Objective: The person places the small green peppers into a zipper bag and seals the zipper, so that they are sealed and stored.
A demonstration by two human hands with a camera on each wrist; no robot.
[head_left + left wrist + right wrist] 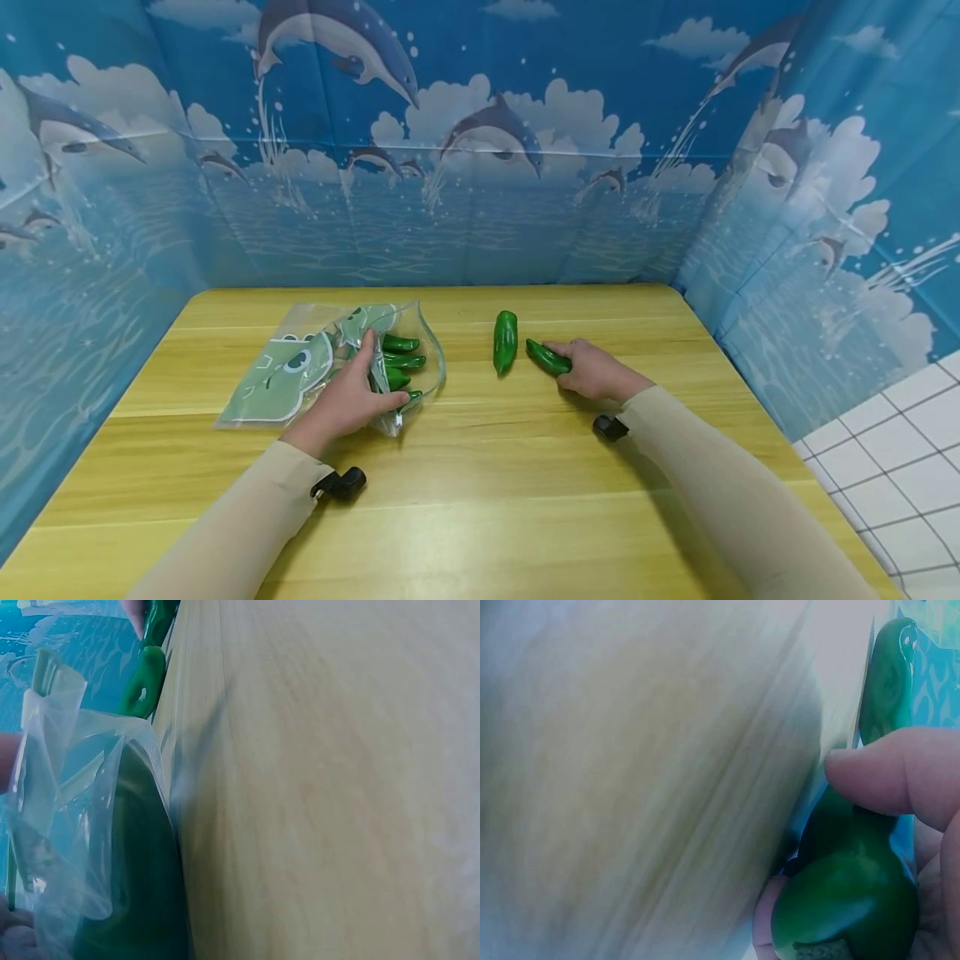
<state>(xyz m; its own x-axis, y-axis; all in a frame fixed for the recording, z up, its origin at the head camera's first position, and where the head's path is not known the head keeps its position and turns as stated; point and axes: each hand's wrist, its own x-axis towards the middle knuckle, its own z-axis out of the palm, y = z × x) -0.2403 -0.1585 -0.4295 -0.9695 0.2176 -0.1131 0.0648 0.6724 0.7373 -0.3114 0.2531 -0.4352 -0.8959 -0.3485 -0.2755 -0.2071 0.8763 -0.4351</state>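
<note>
A clear plastic bag (pixel 437 350) with a green cartoon print lies at the left, its mouth facing right. Several green peppers (pixel 403 362) show inside it. My left hand (pixel 348 404) is on the bag at its mouth, thumb and index finger straight and spread wide against the film; its other fingers are hidden. To the right, my right hand (pixel 596 372) pinches a glossy green pepper (pixel 847 907) between thumb and fingers, low over the table, with one end pointing left. Between bag and right hand, a single green pepper (pixel 506 342) lies lengthwise on the table.
The wooden table (pixel 480 517) has its far edge against a blue curtain (pixel 480 225) printed with dolphins. Another stretch of curtain hangs along each side. White tiles (pixel 900 450) show beyond the table's right edge.
</note>
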